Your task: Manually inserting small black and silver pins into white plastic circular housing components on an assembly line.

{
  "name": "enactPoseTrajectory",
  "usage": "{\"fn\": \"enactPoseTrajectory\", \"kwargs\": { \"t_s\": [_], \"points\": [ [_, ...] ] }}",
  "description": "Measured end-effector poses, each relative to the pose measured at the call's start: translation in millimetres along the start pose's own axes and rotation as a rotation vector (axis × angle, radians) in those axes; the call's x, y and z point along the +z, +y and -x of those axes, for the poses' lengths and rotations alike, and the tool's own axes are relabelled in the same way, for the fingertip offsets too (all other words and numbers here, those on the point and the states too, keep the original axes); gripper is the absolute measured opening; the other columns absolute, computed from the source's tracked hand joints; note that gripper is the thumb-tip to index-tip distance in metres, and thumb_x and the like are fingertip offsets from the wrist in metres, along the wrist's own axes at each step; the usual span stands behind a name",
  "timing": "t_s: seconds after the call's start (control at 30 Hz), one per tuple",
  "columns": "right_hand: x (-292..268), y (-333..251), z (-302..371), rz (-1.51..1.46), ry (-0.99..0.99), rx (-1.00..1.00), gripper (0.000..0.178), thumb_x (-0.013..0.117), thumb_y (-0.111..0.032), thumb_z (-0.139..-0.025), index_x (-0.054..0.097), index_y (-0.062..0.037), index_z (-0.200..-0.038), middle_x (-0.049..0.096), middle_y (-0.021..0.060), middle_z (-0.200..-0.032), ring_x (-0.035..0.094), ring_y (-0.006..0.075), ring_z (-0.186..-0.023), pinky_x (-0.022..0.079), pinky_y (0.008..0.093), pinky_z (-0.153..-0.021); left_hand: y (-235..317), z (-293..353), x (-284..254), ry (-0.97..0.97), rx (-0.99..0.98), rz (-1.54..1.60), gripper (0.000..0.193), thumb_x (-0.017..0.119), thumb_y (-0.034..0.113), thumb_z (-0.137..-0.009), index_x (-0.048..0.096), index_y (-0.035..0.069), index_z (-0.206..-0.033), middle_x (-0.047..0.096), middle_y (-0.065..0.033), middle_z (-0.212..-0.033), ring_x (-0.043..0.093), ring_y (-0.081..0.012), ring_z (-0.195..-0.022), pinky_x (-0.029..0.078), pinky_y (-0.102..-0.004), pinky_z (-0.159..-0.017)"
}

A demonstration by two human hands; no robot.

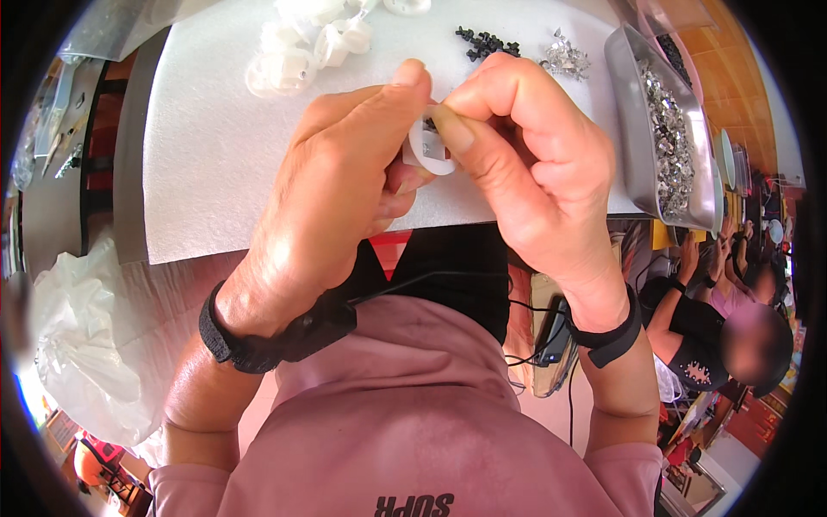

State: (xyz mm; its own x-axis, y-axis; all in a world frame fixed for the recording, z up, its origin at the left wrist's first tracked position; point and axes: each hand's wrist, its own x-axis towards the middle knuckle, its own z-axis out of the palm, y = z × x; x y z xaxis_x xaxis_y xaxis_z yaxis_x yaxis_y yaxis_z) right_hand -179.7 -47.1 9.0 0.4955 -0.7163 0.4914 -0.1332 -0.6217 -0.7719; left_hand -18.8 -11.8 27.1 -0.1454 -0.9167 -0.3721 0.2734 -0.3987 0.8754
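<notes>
We see only part of the white plastic ring [428,148]; the left hand [332,202] and right hand [525,164] cover the rest. Whatever sits at its centre is too small to identify. The metal tray [633,121] and white parts pile [314,39] run off-frame.

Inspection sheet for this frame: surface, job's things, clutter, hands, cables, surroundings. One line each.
Surface: white mat over a grey table.
Job's things: small white plastic ring, pinched between both hands above the mat's near edge.
Clutter: pile of white plastic rings, small black parts, loose metal clips, grey tray of metal clips, clear plastic bag.
Hands: left hand and right hand both grip the ring; black wrist straps on both.
Cables: black cord from the left wrist strap.
Surroundings: another seated person at right.
</notes>
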Motion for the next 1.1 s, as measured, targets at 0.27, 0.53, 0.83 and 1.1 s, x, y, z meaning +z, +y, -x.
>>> {"fn": "enactPoseTrajectory", "kwargs": {
  "t_s": [0.27,0.53,0.83,1.1],
  "points": [
    [-3,-3,-1,-0.034,-0.004,0.118,0.004,0.06,0.001,-0.09,0.057,0.0009,-0.088,0.054,0.0,-0.079,0.047,0.0046,-0.071,0.037,0.0183,-0.062,-4,4,-6,-0.006,0.054,0.03,0.04,0.049,0.032,-0.097,0.041,0.01,-0.065,0.035,0.0029,-0.055,0.026,-0.0056,-0.044,0.017,-0.0221,-0.04],
    [-5,-10,-2,-0.176,0.026,0.241,0.003,0.059,0.001,-0.091,0.059,0.0025,-0.089,0.054,-0.0007,-0.081,0.048,0.0046,-0.072,0.038,0.0184,-0.064,-5,4,-11,-0.073,0.066,0.062,0.033,0.047,0.03,-0.095,0.051,0.003,-0.076,0.036,0.0038,-0.059,0.026,-0.0045,-0.046,0.021,-0.023,-0.043],
    [-6,-11,-3,-0.134,0.007,0.241,0.003,0.061,0.0,-0.09,0.059,0.0024,-0.089,0.055,-0.0006,-0.081,0.048,0.0048,-0.073,0.038,0.0182,-0.064,-7,5,-8,-0.061,0.101,0.025,0.033,0.046,0.027,-0.095,0.059,-0.001,-0.105,0.032,0.0035,-0.056,0.027,-0.0061,-0.047,0.019,-0.0219,-0.043],
    [-8,-13,-2,-0.179,0.007,0.26,0.003,0.061,0.001,-0.089,0.059,0.002,-0.09,0.055,0.0,-0.083,0.047,0.0049,-0.073,0.037,0.0181,-0.064,-10,6,-9,-0.107,0.244,-0.099,0.033,0.045,0.019,-0.095,0.056,-0.003,-0.116,0.026,0.0043,-0.057,0.025,-0.0056,-0.05,0.019,-0.0216,-0.045]
  ]
}}
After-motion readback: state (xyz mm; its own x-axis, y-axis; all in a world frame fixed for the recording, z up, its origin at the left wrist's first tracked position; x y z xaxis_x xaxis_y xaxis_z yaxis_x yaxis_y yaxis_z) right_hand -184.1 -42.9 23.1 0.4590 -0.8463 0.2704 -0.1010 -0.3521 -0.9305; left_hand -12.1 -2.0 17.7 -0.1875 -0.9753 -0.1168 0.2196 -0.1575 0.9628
